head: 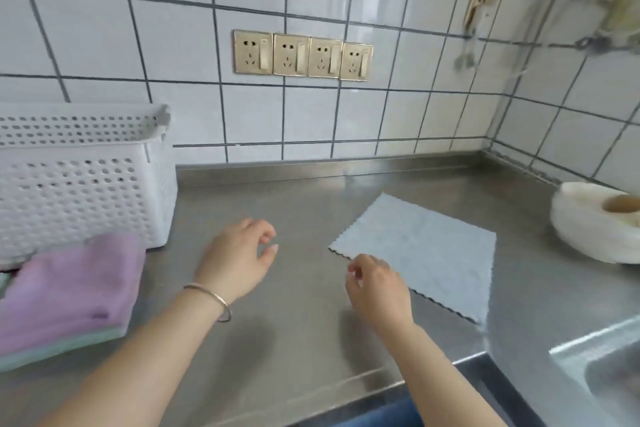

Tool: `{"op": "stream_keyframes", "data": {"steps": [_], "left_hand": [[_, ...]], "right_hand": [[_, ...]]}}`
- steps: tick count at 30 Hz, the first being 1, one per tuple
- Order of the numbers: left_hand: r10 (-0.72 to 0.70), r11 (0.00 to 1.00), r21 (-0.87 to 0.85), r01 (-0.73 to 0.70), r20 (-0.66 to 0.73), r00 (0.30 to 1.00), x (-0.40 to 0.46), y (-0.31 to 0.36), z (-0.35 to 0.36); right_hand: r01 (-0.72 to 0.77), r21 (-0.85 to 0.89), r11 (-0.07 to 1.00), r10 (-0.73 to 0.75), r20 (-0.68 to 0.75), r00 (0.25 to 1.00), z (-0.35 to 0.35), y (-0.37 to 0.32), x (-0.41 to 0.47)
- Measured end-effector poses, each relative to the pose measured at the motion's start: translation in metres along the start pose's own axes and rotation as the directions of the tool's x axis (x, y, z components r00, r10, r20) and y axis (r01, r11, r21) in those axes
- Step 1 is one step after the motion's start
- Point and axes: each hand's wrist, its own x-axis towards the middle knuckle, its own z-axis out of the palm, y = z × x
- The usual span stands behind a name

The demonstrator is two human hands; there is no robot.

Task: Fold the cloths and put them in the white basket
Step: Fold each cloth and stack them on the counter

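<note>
A grey cloth [420,255] lies flat mid-counter [294,322]; the right hand [379,288], fingers loosely curled, empty, hovers at its near-left corner; the left hand [235,260] hangs relaxed, empty; the white basket [83,177] stands at the back-left edge, folded purple cloths [65,295] before it; a paper roll [595,225] sits at the right.

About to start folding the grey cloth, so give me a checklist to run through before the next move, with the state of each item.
1. grey cloth lies flat and spread on the steel counter: ok.
2. right hand at the cloth's near left corner: ok, though whether it already touches the cloth: cannot tell.
3. left hand free, holding nothing, over bare counter: ok.
4. white basket upright and within view at the left: ok.
5. Room inside the basket: cannot tell, its inside is hidden.
6. pink cloth stacked on a green cloth by the basket, not yet put in: not ok.
</note>
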Motion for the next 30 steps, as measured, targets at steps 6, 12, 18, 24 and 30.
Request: {"op": "stream_keyframes", "data": {"steps": [6,12,18,24,30], "left_hand": [[0.195,0.959,0.156,-0.238,0.251,0.948,0.018,0.089,0.088],[0.293,0.861,0.286,-0.42,0.395,0.871,0.042,0.12,0.139],[0.343,0.797,0.322,-0.511,0.456,0.821,0.071,0.108,0.169],[0.332,0.805,0.351,-0.478,0.4,0.854,0.085,0.083,0.167],[0.328,0.78,0.396,-0.484,0.4,0.856,0.06,0.055,0.143]], "right_hand": [[0.042,-0.18,0.983,-0.036,0.033,0.999,-0.018,0.094,0.0],[0.149,-0.281,0.948,-0.122,0.11,0.986,-0.023,0.112,0.003],[0.177,-0.342,0.923,-0.143,0.123,0.982,-0.02,0.127,0.01],[0.145,-0.336,0.931,-0.104,0.138,0.985,-0.02,0.158,0.021],[0.13,-0.18,0.975,-0.079,0.266,0.961,-0.04,0.148,0.023]]}}
